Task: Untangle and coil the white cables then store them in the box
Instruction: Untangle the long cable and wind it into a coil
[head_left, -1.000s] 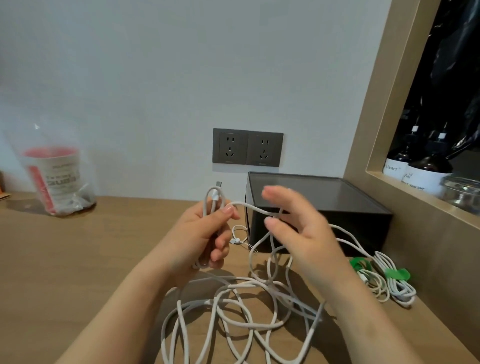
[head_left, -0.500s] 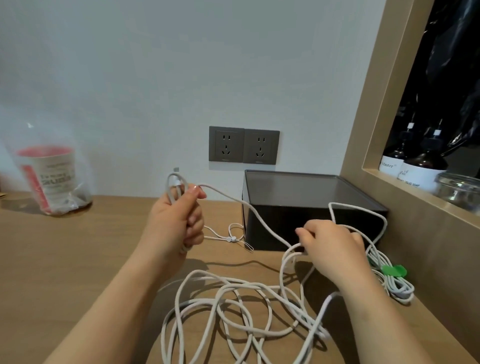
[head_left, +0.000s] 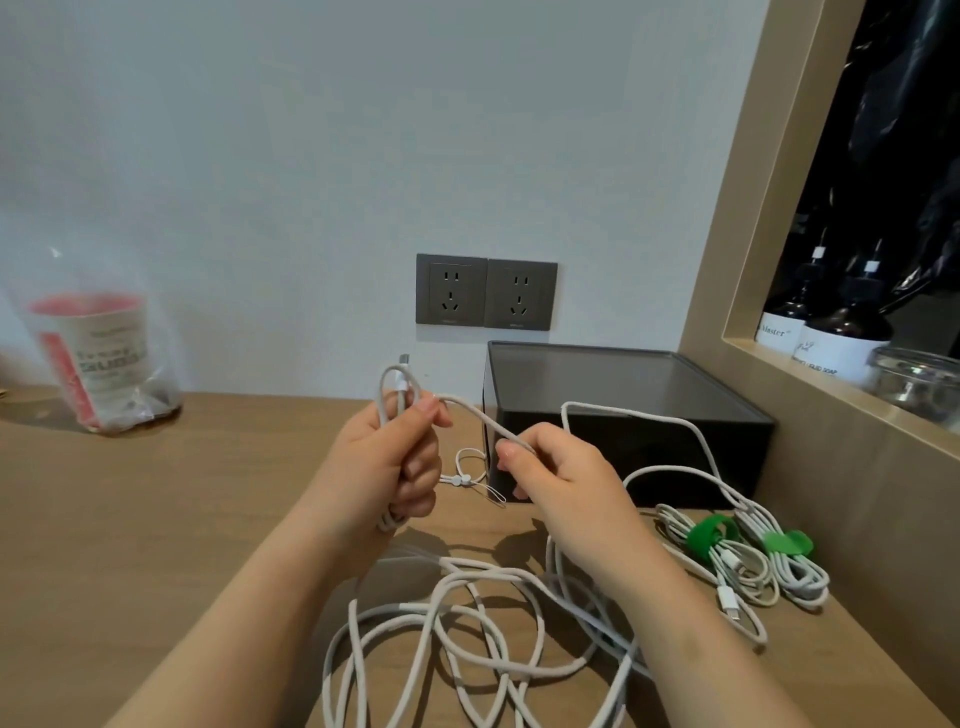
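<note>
Your left hand (head_left: 387, 462) grips a small coil of white cable (head_left: 470, 613) (fingers curled tight); your right hand (head_left: 558, 478) pinches its strand.

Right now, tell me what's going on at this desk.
A person is coiling a white cable at a wooden desk. The left hand holds a few finished loops, and the right hand pinches the strand leading to them. Most of the cable lies tangled on the desk. Two coiled cables bound with green ties lie beside the black box.
</note>
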